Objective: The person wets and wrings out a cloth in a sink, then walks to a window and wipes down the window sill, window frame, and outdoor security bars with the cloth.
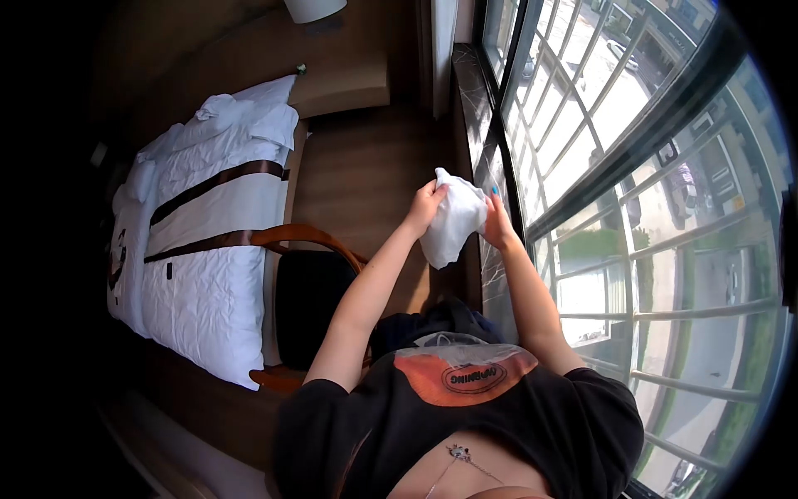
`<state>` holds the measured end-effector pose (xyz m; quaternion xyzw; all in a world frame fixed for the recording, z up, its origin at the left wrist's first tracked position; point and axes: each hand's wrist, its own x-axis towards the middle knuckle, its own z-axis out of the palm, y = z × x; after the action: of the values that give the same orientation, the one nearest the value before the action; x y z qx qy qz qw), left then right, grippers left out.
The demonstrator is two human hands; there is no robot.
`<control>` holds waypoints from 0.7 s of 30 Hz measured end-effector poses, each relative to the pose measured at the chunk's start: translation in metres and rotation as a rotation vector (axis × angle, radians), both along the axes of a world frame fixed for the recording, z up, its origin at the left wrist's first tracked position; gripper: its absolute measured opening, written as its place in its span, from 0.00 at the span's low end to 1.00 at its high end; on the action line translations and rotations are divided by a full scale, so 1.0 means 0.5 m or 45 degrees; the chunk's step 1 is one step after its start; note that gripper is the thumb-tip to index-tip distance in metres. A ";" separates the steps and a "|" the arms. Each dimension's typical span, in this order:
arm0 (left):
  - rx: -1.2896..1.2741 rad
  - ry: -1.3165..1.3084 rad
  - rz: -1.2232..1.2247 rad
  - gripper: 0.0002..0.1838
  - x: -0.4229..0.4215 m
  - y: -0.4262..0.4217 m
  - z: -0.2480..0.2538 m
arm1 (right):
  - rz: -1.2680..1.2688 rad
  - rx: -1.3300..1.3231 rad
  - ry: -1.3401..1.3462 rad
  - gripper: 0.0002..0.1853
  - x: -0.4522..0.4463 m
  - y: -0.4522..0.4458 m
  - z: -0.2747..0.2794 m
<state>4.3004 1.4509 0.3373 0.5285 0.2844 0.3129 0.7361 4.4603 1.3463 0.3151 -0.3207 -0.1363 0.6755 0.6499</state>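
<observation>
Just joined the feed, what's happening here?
A person stands beside a large barred window, holding up a bunched white cloth in both hands, the left hand on the side nearer the glass and the right hand on the other. The cloth hangs loosely between them, over the narrow sill's edge and floor. Off to the person's right are a wooden chair and a bed with white bedding.

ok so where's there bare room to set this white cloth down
The brown floor looks bare between the white-covered bed and dark marble windowsill; so does the bed's white stretch between brown bands. It's crowded around the black-and-wood armchair.
</observation>
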 end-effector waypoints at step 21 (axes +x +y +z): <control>1.153 0.580 -0.592 0.31 0.343 0.865 -0.064 | -0.121 -0.020 -1.117 0.30 0.351 0.804 -0.011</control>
<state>4.4720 1.8832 0.3055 0.8951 0.1494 0.1109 0.4052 4.6357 1.7483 0.3097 -0.5880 -0.3792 0.4457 0.5584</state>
